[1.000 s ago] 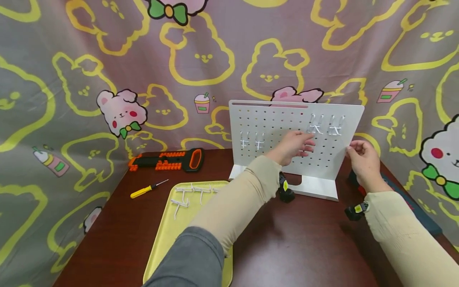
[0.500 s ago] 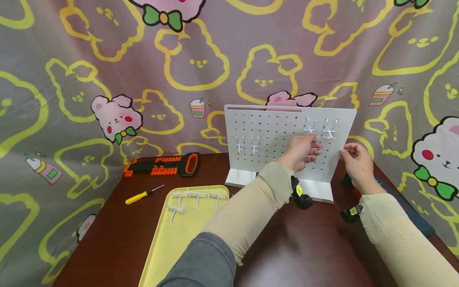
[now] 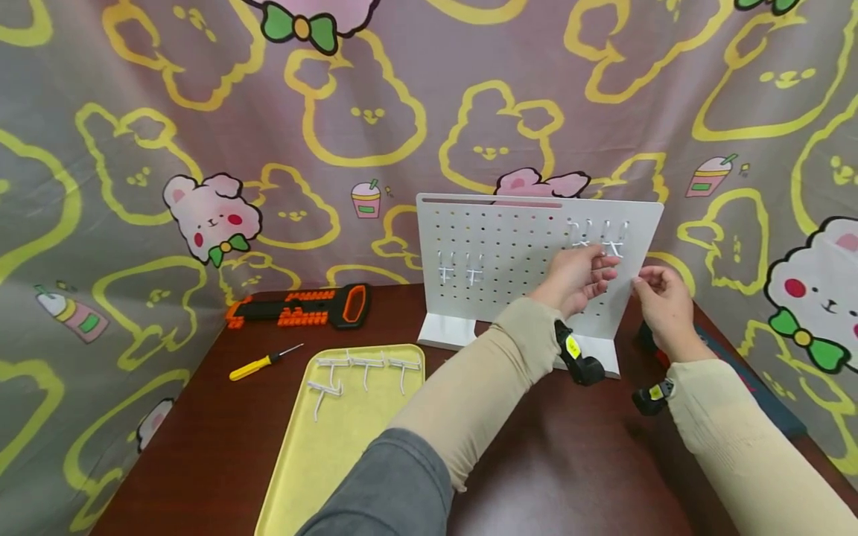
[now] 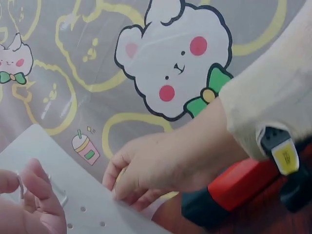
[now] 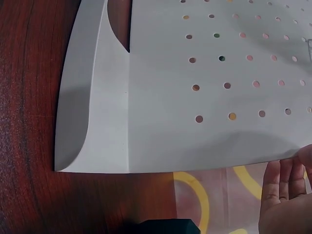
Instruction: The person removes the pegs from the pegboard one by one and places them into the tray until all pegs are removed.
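Note:
A white pegboard stands upright on the table on its flat feet. Two white wire hooks hang at its upper right, one of them a double-pronged hook; two more, such as this hook, hang at its left. My left hand reaches across to the upper-right pair, thumb and forefinger pinching a hook's wire, as the left wrist view shows. Around the board's right edge, my right hand grips with thumb and fingers. The fingers partly cover the hooks.
On the left, a yellow tray holds several white hooks. Beyond it lie a yellow screwdriver and a black-and-orange tool holder. A dark case with red lies right of the board. A patterned curtain surrounds the table.
My left hand has moved right along the board, from beside the upper-right hooks onto them. My right hand keeps its grip on the edge. The head view has shifted slightly.

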`<state>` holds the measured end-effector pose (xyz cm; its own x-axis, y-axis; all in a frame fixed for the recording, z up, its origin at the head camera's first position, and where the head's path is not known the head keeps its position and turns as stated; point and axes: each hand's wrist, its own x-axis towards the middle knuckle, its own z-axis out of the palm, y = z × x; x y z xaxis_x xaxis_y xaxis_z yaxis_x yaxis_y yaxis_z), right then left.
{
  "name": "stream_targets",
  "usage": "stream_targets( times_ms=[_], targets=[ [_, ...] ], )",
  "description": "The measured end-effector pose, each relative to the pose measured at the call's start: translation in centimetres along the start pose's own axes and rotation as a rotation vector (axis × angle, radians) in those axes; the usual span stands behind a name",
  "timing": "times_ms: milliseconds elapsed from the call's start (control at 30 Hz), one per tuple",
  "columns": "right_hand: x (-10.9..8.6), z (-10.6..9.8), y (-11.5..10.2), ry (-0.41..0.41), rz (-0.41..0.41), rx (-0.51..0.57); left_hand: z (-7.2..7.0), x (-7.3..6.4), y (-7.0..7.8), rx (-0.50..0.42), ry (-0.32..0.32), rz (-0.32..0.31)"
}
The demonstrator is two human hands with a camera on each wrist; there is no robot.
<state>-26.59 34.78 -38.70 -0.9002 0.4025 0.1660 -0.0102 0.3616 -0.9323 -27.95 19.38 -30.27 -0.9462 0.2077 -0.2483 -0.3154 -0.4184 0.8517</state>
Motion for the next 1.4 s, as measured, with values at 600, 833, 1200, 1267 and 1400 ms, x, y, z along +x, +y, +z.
stream_targets(
  times_ms=[600, 833, 1200, 1267, 1400],
  targets=[
    [-0.3, 0.5, -0.1, -0.038, 0.011, -0.037, -5.5, -0.1, 1.2, 0.038, -0.143, 0.075],
    [-0.4, 0.0, 0.2, -0.038, 0.004, -0.039, -9.2, -0.8, 2.4, 0.193, -0.158, 0.128],
    [-0.1, 0.0, 0.3, -0.031, 0.028, -0.049, -17.2, -1.7, 3.8, 0.261, -0.134, 0.160],
    [-0.1, 0.1, 0.3, -0.033, 0.038, -0.049, -18.4, -2.2, 4.1, 0.245, -0.131, 0.176],
    [0.1, 0.2, 0.2, -0.035, 0.035, -0.036, -21.1, -3.1, 4.8, 0.250, -0.094, 0.234]
  ],
)
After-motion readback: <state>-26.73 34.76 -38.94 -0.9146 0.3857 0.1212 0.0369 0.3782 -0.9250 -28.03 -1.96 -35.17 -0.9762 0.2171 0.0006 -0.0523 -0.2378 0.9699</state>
